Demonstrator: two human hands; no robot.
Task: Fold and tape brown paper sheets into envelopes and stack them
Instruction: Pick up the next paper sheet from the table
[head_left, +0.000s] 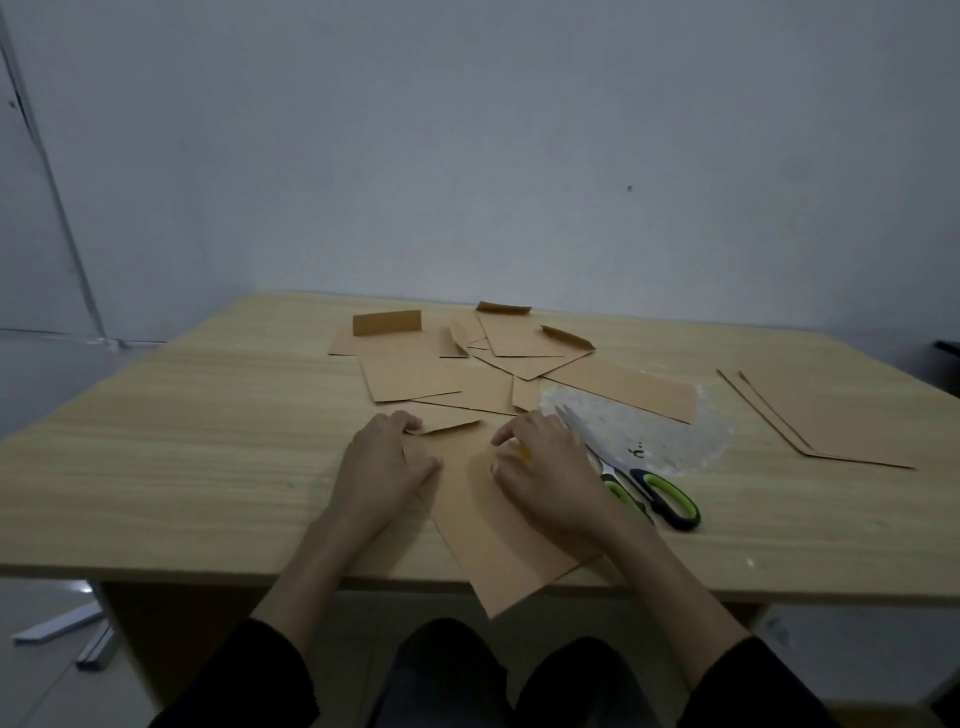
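A brown paper sheet (483, 525) lies at an angle in front of me, its near corner hanging over the table's front edge. My left hand (387, 462) holds its upper left corner, fingertips curled at a narrow folded flap (449, 427) and thumb lying on the sheet. My right hand (543, 470) rests on the sheet's right side with bent fingers, forefinger and thumb pinching at the paper. A small yellow bit (524, 453) shows on one of its fingers. Several folded brown envelopes (415, 374) lie loosely piled further back.
Green-and-black-handled scissors (649, 488) lie just right of my right hand, on a clear plastic sheet (654, 431). A stack of flat brown sheets (826, 421) sits at the right. The wooden table (182, 457) ends at a pale wall behind.
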